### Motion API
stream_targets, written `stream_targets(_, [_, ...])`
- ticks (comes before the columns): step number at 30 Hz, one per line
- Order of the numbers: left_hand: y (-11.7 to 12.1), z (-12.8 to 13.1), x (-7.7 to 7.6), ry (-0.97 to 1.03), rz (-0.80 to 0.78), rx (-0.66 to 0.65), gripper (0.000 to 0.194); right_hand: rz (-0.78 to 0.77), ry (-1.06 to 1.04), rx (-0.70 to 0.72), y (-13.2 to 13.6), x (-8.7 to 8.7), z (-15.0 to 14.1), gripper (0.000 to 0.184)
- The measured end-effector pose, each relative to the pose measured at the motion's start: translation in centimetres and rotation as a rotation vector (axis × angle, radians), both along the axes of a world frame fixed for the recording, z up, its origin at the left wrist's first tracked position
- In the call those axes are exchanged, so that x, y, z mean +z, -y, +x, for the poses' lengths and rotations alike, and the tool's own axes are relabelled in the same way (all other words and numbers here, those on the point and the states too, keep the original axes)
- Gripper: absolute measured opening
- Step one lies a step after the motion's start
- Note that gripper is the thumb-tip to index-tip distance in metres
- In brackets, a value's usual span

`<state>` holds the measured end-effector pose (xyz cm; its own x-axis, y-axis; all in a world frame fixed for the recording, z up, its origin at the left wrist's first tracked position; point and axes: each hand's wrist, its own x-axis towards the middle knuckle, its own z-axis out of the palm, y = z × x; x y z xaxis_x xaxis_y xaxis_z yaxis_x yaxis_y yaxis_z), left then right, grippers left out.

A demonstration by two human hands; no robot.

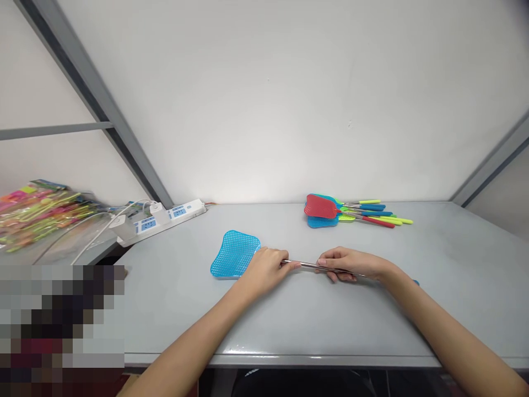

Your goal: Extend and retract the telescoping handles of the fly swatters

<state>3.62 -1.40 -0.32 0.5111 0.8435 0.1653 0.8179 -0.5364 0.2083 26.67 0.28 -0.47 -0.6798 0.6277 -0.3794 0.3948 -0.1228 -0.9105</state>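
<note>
A fly swatter with a blue perforated head lies across the middle of the table, its head to the left and a thin metal shaft running right. My left hand is closed around it where the head meets the shaft. Further along, my right hand pinches the metal shaft between thumb and fingers. A blue tip of the handle shows beyond my right wrist; my right forearm covers the rest of it.
Several fly swatters with red, blue and green heads are piled by the back wall. A white power strip with plugs and cables lies at the back left. Packaged colourful items are heaped at far left. The grey table ends at a front edge.
</note>
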Motion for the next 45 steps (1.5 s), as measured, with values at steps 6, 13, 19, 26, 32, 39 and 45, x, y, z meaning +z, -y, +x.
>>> stream_targets(6, [0.02, -0.05, -0.09, 0.017, -0.03, -0.001, 0.044, 0.008, 0.015, 0.012, -0.01, 0.04, 0.07, 0.032])
stream_targets(13, [0.03, -0.03, 0.01, 0.035, -0.049, -0.004, 0.042, 0.03, 0.041, 0.015, 0.15, 0.52, -0.14, 0.032])
stream_targets(19, [0.0, 0.01, -0.12, 0.052, -0.064, -0.023, 0.043, 0.037, 0.057, 0.019, 0.16, 0.56, -0.12, 0.031])
stream_targets(26, [0.09, 0.06, -0.2, 0.053, -0.064, -0.035, 0.042, 0.019, 0.038, 0.017, 0.14, 0.43, -0.16, 0.031])
stream_targets(32, [0.09, -0.02, -0.24, 0.049, -0.072, -0.048, 0.037, 0.024, 0.049, 0.005, 0.13, 0.32, -0.18, 0.033])
stream_targets(39, [0.19, 0.13, -0.26, 0.12, -0.091, -0.174, 0.028, 0.02, 0.043, -0.01, 0.11, 0.24, -0.23, 0.032])
stream_targets(45, [0.33, 0.17, -0.11, 0.142, -0.087, -0.194, 0.029, 0.034, 0.027, -0.009, 0.21, 0.36, -0.19, 0.032])
